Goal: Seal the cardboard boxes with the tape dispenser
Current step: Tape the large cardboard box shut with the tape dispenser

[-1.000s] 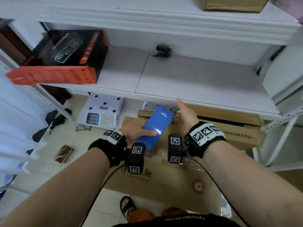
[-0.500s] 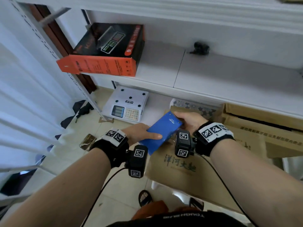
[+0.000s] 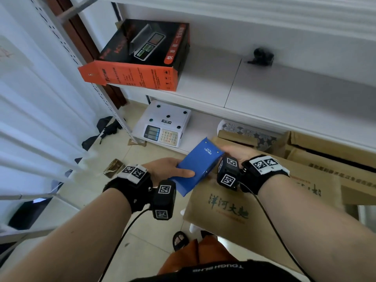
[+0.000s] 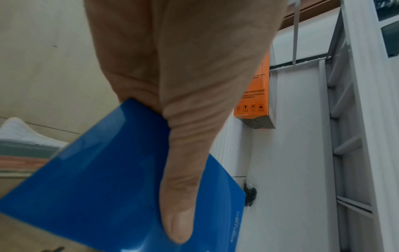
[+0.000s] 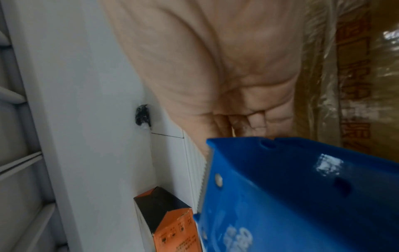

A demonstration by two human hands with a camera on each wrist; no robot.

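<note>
Blk wristbands w/ tag-marked cams

Tape dispenser: glossy blue, white lettering. Cardboard box: plain brown, printed with green characters. Scale carton on shelf: black top, orange side. Shelf: white. Wrist bands: black, marked with black-and-white square codes.

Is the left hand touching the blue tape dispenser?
Touching. The left wrist view shows the left hand's thumb lying flat on the tape dispenser; the head view shows the same grip.
</note>
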